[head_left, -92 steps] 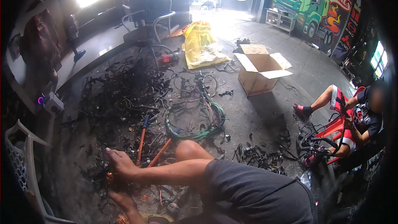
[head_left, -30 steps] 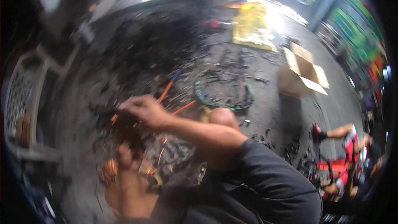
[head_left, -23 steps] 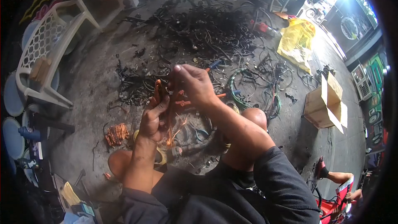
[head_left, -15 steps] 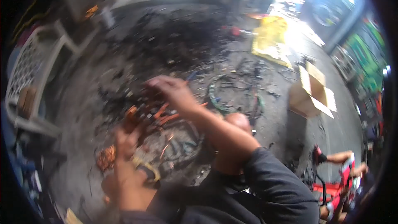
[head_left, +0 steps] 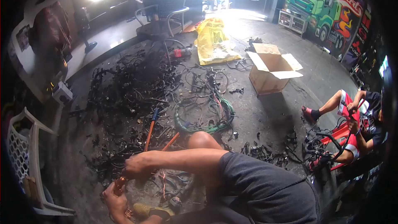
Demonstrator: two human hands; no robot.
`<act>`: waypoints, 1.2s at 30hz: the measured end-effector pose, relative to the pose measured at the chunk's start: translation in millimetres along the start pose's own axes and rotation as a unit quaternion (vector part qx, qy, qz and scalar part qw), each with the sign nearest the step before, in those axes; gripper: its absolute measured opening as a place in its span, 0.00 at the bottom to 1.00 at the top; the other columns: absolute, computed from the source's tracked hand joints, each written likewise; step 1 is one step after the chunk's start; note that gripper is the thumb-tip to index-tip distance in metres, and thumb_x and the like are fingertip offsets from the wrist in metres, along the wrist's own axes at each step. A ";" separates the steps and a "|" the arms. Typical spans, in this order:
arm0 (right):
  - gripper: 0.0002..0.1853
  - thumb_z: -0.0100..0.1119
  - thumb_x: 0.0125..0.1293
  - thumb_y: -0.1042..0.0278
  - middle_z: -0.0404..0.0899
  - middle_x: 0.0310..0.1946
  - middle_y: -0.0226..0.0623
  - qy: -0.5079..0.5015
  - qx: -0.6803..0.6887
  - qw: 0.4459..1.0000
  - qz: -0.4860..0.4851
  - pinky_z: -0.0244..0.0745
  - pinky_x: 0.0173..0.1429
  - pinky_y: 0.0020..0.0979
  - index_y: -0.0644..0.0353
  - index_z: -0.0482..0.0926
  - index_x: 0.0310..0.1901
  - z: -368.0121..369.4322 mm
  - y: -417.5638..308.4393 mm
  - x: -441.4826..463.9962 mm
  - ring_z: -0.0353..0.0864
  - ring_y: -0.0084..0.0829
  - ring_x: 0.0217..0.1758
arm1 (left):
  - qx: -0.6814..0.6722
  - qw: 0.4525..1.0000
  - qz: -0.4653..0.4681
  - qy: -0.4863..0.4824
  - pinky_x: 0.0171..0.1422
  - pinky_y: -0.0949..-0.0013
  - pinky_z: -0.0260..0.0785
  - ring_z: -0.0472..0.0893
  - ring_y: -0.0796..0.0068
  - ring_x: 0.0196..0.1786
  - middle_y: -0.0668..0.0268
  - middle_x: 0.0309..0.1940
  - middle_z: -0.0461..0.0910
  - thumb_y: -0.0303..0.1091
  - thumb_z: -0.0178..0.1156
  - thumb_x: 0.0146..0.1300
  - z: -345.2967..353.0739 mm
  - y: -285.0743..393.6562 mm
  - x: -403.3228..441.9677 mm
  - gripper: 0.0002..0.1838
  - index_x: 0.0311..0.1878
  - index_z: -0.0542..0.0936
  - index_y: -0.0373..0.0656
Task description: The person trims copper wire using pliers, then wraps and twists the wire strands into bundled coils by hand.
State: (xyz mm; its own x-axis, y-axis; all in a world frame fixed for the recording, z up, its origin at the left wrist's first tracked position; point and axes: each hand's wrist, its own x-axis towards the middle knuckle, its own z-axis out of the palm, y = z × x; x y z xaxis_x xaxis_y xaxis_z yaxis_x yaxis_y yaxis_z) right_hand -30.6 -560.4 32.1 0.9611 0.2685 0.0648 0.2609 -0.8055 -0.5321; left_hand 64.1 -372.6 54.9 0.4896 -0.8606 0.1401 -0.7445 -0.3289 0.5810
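Low over the floor at the lower left, my left hand (head_left: 115, 201) is closed around a small bundle of copper wire (head_left: 120, 181). My right hand (head_left: 137, 166) is just above it, its fingers curled down by the bundle's upper end. What the right fingers pinch is hidden. Beyond my hands lies a long-handled tool with orange arms (head_left: 150, 135) and a blue grip; its working end is covered. Loose bare copper strands (head_left: 164, 186) rest on the floor beside my right forearm, among dark cable scraps (head_left: 180, 181).
A heap of black wiring harness (head_left: 128, 83) spreads ahead, with a green cable coil (head_left: 207, 129) right of it. Farther off stand a yellow sack (head_left: 213, 43), an open cardboard box (head_left: 271, 81) and a metal chair (head_left: 163, 20). A white plastic chair (head_left: 35, 157) is left; a seated person (head_left: 356, 116) handles cables right.
My right hand has come down from its raised position to the copper bundle in my left hand. The left hand is lower, and the camera view has turned and tilted up.
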 end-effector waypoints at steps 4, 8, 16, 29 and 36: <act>0.12 0.60 0.56 0.64 0.80 0.29 0.50 0.057 0.031 0.997 -0.040 0.74 0.38 0.46 0.65 0.77 0.35 9.2 8.2 8.2 0.80 0.51 0.35 | -0.062 0.997 -0.052 -0.017 0.43 0.71 0.72 0.81 0.78 0.36 0.63 0.31 0.83 0.20 0.60 0.56 -3.0 -2.4 2.0 0.09 0.41 0.80 0.33; 0.09 0.56 0.59 0.67 0.79 0.29 0.52 0.084 0.063 0.992 -0.075 0.72 0.36 0.45 0.65 0.76 0.35 7.0 10.8 8.9 0.79 0.53 0.34 | -0.202 0.976 -0.070 0.033 0.41 0.70 0.71 0.77 0.77 0.34 0.66 0.30 0.79 0.30 0.61 0.63 -4.2 -38.3 2.1 0.09 0.40 0.78 0.33; 0.14 0.50 0.68 0.61 0.76 0.26 0.51 0.189 0.183 0.960 -0.095 0.69 0.37 0.44 0.67 0.73 0.36 -0.9 5.2 7.7 0.77 0.51 0.32 | -0.213 0.971 -0.010 0.113 0.44 0.74 0.65 0.74 0.78 0.35 0.68 0.27 0.76 0.30 0.62 0.63 -15.0 -29.2 6.4 0.08 0.36 0.77 0.35; 0.18 0.51 0.70 0.49 0.74 0.25 0.24 0.291 0.651 0.699 0.043 0.67 0.27 0.22 0.57 0.75 0.37 23.9 -24.3 34.5 0.69 0.15 0.25 | -0.465 0.855 -0.150 0.174 0.30 0.81 0.65 0.75 0.84 0.31 0.72 0.33 0.76 0.37 0.60 0.63 21.6 -12.4 21.4 0.09 0.41 0.77 0.42; 0.14 0.47 0.71 0.61 0.80 0.40 0.37 0.397 0.595 0.694 0.086 0.71 0.51 0.31 0.63 0.78 0.41 0.1 -3.8 24.7 0.79 0.30 0.42 | -0.456 0.851 -0.152 0.211 0.47 0.73 0.69 0.79 0.76 0.40 0.66 0.35 0.82 0.29 0.65 0.57 28.6 -12.7 27.8 0.08 0.40 0.83 0.37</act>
State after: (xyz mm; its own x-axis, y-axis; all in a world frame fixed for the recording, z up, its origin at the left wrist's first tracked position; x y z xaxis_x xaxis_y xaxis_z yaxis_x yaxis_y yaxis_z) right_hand -7.9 -550.7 35.7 0.8390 -0.5333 0.1078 0.3309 0.3429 -0.8792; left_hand 74.1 -403.4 28.5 0.8598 -0.5093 0.0351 0.0145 0.0931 0.9956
